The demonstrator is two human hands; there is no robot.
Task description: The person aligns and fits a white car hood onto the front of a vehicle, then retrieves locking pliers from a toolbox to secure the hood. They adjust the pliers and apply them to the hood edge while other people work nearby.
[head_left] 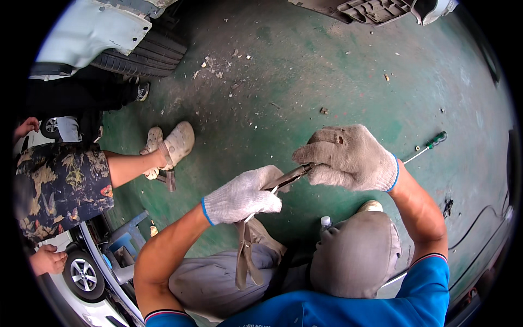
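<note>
You are sitting with your knees up in grey trousers (354,256), a tan strap (243,256) hanging down between them. Your left hand (242,196), in a white knit glove, is closing its grip around the lower end of a metal plier-like tool (287,177) and the top of the strap. Your right hand (348,158), in a dirtier grey glove, is wrapping its grip tightly over the tool's other end, just above your right knee. A small capped bottle (325,221) is peeking out beside that knee. Farther out on the green floor (305,71), a green-handled screwdriver (427,146) is lying to your right. To your left, another person's sandalled foot (174,144) is resting near a car tyre (144,54).
</note>
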